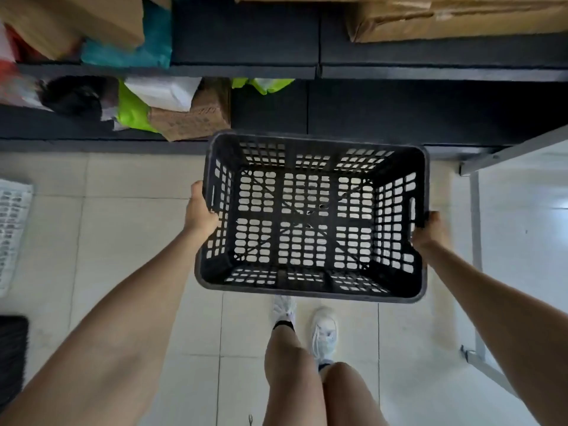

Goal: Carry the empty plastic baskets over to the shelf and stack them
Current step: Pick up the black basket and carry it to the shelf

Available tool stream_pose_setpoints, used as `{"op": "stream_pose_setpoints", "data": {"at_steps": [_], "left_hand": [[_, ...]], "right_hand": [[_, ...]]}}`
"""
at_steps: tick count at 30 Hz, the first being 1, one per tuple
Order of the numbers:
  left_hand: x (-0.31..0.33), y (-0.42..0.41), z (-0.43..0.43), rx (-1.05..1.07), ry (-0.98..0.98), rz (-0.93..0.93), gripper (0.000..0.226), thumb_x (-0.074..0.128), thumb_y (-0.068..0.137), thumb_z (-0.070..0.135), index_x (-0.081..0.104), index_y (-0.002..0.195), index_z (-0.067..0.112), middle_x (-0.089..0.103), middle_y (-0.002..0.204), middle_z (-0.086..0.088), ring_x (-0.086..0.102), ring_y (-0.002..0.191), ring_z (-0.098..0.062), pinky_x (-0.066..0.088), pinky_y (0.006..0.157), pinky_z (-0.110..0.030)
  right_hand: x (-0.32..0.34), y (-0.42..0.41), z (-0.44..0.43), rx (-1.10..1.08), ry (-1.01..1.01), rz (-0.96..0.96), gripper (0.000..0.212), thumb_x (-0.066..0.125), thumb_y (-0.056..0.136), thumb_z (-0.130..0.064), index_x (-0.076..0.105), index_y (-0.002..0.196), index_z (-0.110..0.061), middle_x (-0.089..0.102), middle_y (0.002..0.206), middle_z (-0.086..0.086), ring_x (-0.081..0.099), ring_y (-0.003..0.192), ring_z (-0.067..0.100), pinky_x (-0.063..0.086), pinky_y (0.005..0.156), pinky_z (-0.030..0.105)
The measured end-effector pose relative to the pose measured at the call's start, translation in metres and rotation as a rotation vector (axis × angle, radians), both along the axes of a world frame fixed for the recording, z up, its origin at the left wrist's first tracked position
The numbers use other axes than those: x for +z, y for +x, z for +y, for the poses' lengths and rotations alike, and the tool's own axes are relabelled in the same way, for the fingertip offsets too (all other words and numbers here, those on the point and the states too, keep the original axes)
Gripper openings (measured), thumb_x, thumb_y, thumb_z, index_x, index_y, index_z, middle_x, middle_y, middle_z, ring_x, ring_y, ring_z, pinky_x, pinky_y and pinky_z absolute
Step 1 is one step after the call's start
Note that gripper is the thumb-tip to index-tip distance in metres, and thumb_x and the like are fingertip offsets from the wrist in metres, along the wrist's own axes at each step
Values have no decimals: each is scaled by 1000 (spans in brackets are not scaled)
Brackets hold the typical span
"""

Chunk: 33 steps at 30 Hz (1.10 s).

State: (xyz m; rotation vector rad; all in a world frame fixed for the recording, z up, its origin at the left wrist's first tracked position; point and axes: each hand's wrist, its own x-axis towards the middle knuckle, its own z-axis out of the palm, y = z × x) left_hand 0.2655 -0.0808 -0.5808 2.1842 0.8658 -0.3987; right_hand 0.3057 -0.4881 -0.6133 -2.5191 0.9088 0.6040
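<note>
I hold an empty black plastic basket (310, 287) with perforated walls and floor out in front of me, above the tiled floor. My left hand (199, 210) grips its left short rim. On the opposite short rim my right hand (428, 230) is closed. The basket's far edge reaches the front of the dark shelf (384, 112), whose lower board is bare to the right of the parcels.
Bags and cardboard parcels (190, 118) crowd the shelf's left part, and brown boxes (445, 23) lie on the upper board. A grey metal frame (475, 241) stands at the right. A white basket (12, 232) and a black one (12, 355) sit at the left edge.
</note>
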Motion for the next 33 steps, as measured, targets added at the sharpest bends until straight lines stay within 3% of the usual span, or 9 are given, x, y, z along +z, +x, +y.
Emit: {"op": "stream_pose_setpoints", "data": {"at_steps": [8, 12, 16, 19, 21, 23, 25, 29, 33], "left_hand": [[-113, -3, 6, 52, 35, -22, 54, 43, 87, -7, 32, 137, 14, 54, 102, -7, 53, 92, -25, 49, 85, -42], [-147, -2, 5, 45, 24, -13, 56, 42, 87, -10, 32, 136, 14, 55, 101, -10, 54, 91, -27, 46, 80, -38], [-164, 4, 3, 36, 7, 7, 59, 42, 86, -13, 30, 138, 13, 53, 101, -9, 52, 92, -26, 44, 79, -35], [-175, 8, 2, 16, -9, 12, 58, 44, 88, -11, 30, 139, 12, 55, 103, -10, 52, 94, -25, 44, 83, -35], [-182, 7, 1, 15, -12, 30, 57, 44, 89, -10, 29, 140, 12, 55, 105, -10, 51, 95, -24, 43, 84, -34], [-186, 4, -1, 44, -2, 58, 56, 43, 89, -9, 30, 140, 13, 56, 109, -12, 51, 97, -25, 42, 85, -33], [-184, 4, -4, 103, 15, 110, 53, 43, 89, -7, 35, 138, 12, 58, 117, -16, 56, 104, -31, 43, 84, -34], [-146, 17, 1, -57, 180, 233, 45, 50, 86, 3, 49, 130, 12, 55, 131, -16, 58, 110, -36, 48, 85, -41], [-73, 41, -21, -273, 213, 228, 49, 56, 91, 29, 43, 138, 27, 62, 130, -2, 60, 114, -30, 49, 92, -40]], "right_hand": [[-108, 8, 4, 40, 62, -66, 35, 41, 82, 8, 48, 115, -1, 58, 109, 30, 56, 99, 43, 44, 77, 42], [-141, 3, 4, 60, 62, -59, 35, 35, 85, 11, 46, 117, 2, 58, 109, 30, 50, 84, 36, 43, 74, 43], [-161, -4, 0, 46, 54, -71, 29, 28, 87, 9, 42, 112, 4, 56, 108, 32, 49, 82, 36, 37, 68, 40], [-166, -10, -5, 145, 51, -84, 23, 24, 92, -6, 33, 112, -4, 59, 105, 31, 55, 83, 38, 42, 70, 43], [-163, -11, -6, 187, 91, -96, 38, 19, 88, -27, 26, 123, -13, 61, 106, 29, 59, 84, 39, 47, 75, 45], [-160, -10, -6, 234, 94, -57, 53, 24, 88, -33, 16, 139, -21, 60, 111, 30, 61, 93, 43, 48, 82, 47], [-155, -5, -7, 343, 25, 11, 64, 39, 91, -17, 8, 147, -18, 57, 119, 31, 59, 102, 47, 46, 86, 48], [-110, 10, 1, 512, -143, 112, 45, 39, 92, -8, 38, 137, -8, 54, 119, 23, 57, 106, 43, 47, 85, 48], [-48, 17, 15, 681, -147, 146, 43, 46, 90, -9, 43, 133, -12, 56, 124, 14, 59, 110, 35, 50, 87, 44]]}}
